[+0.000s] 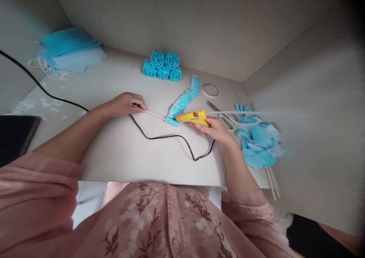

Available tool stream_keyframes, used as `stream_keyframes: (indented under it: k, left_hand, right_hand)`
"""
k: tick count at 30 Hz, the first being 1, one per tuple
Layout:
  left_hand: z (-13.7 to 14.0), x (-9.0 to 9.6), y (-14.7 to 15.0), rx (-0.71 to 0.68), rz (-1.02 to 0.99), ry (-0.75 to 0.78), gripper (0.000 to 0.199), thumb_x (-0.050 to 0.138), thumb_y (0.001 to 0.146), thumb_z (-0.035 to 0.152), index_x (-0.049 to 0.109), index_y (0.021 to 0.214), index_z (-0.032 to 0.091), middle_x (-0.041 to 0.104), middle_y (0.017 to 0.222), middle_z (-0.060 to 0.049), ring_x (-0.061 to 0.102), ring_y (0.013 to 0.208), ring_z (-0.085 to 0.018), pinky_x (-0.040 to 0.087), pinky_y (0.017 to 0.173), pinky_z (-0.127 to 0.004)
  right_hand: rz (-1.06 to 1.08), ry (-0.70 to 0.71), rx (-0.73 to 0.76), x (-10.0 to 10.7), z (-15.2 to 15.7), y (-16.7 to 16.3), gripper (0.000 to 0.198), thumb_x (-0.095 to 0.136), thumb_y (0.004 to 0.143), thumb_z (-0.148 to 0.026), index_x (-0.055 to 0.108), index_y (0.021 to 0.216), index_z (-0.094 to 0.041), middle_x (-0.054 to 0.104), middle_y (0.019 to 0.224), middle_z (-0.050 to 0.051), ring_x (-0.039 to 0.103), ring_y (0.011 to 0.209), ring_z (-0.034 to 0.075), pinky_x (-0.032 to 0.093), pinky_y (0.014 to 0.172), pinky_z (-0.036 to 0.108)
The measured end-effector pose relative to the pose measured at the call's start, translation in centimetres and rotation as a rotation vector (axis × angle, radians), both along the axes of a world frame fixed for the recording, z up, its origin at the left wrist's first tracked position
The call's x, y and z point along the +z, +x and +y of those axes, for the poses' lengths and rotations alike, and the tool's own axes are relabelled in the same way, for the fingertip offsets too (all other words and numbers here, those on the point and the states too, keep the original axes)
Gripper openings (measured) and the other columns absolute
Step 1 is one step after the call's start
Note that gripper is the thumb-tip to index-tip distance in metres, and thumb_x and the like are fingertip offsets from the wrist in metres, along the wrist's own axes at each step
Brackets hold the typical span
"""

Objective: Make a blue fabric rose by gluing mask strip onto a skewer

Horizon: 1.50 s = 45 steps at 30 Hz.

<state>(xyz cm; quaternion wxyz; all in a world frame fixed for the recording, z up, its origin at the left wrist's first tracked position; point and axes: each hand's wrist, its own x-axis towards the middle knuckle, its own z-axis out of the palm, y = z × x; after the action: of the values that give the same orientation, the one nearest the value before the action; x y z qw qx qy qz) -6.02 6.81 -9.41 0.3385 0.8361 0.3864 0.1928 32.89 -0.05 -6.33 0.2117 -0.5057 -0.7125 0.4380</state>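
Observation:
My left hand (129, 104) pinches the left end of a thin wooden stick (154, 115). The stick's other end meets the lower end of a gathered blue strip (184, 102), which runs up and to the right over the table. In my right hand (213, 128) is a yellow hot glue gun (192, 117), its nozzle pointing left at the strip's lower end; whether it touches cannot be told. A long translucent glue stick (256, 113) juts out of the gun's back.
Several rolled blue rosettes (162, 66) are stacked at the back. Blue face masks (70, 50) lie back left, white scraps (49, 104) nearer. At right are scissors (228, 121), a tape ring (210, 90), blue pieces (261, 142) and sticks (273, 183). A black cord (165, 137) crosses the table (154, 161).

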Motion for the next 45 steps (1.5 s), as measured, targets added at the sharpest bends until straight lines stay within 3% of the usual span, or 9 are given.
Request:
stream_keyframes:
  k: [11,19,23,28,34,40,45]
  left_hand:
    - [0.1,-0.2,-0.2,0.006,0.024,-0.02,0.034,0.063,0.086,0.05,0.076,0.087,0.019,0.072,0.09,-0.005,0.064,0.081,-0.016,0.046,0.074,-0.024]
    - [0.1,-0.1,-0.2,-0.002,0.024,-0.007,0.034,0.063,0.086,0.05,0.076,0.086,0.019,0.072,0.089,-0.004,0.064,0.08,-0.015,0.045,0.072,-0.023]
    - [0.1,-0.1,-0.1,-0.002,0.021,-0.004,0.032,0.064,0.086,0.048,0.076,0.086,0.019,0.072,0.089,-0.004,0.064,0.08,-0.015,0.045,0.073,-0.022]
    - [0.1,-0.1,-0.2,0.001,0.014,-0.003,0.031,0.064,0.086,0.047,0.076,0.086,0.019,0.072,0.089,-0.004,0.064,0.079,-0.015,0.045,0.071,-0.023]
    - [0.1,-0.3,-0.2,0.001,0.008,0.003,0.033,0.064,0.086,0.05,0.077,0.086,0.019,0.073,0.088,-0.004,0.064,0.08,-0.015,0.045,0.072,-0.023]
    - [0.1,-0.3,-0.2,0.003,0.002,-0.002,0.035,0.065,0.086,0.052,0.077,0.086,0.019,0.072,0.088,-0.004,0.063,0.08,-0.016,0.045,0.073,-0.024]
    - [0.1,-0.2,-0.1,0.001,0.007,0.006,0.034,0.065,0.087,0.051,0.077,0.084,0.019,0.072,0.087,-0.004,0.063,0.079,-0.016,0.045,0.072,-0.025]
  right_hand:
    - [0.171,-0.028,-0.102,0.3,-0.2,0.9,0.052,0.072,0.079,-0.061,0.075,0.107,-0.017,0.078,0.111,0.012,0.05,0.053,0.012,0.042,0.049,0.03]
    - [0.025,-0.005,-0.003,-0.1,0.0,-0.2,0.048,0.069,0.082,-0.059,0.076,0.103,-0.016,0.074,0.082,0.005,0.053,0.053,0.013,0.042,0.05,0.028]
    - [-0.003,0.001,-0.009,-0.2,0.2,0.7,0.045,0.069,0.084,-0.058,0.077,0.101,-0.017,0.076,0.092,0.006,0.053,0.054,0.013,0.043,0.051,0.028]
    - [0.146,-0.024,-0.067,0.1,0.0,1.1,0.048,0.071,0.082,-0.058,0.075,0.109,-0.018,0.078,0.111,0.01,0.053,0.055,0.013,0.045,0.049,0.029]
    - [0.102,-0.035,-0.035,-0.1,-0.2,-0.4,0.052,0.072,0.077,-0.063,0.076,0.1,-0.017,0.078,0.103,0.01,0.054,0.055,0.014,0.047,0.05,0.029]
    - [0.033,-0.029,-0.011,-0.2,0.1,0.4,0.045,0.071,0.082,-0.056,0.077,0.103,-0.017,0.079,0.105,0.009,0.053,0.053,0.012,0.045,0.05,0.028]
    - [0.148,-0.038,-0.124,0.2,0.1,1.4,0.045,0.074,0.08,-0.055,0.076,0.106,-0.018,0.078,0.11,0.01,0.05,0.05,0.01,0.038,0.044,0.028]
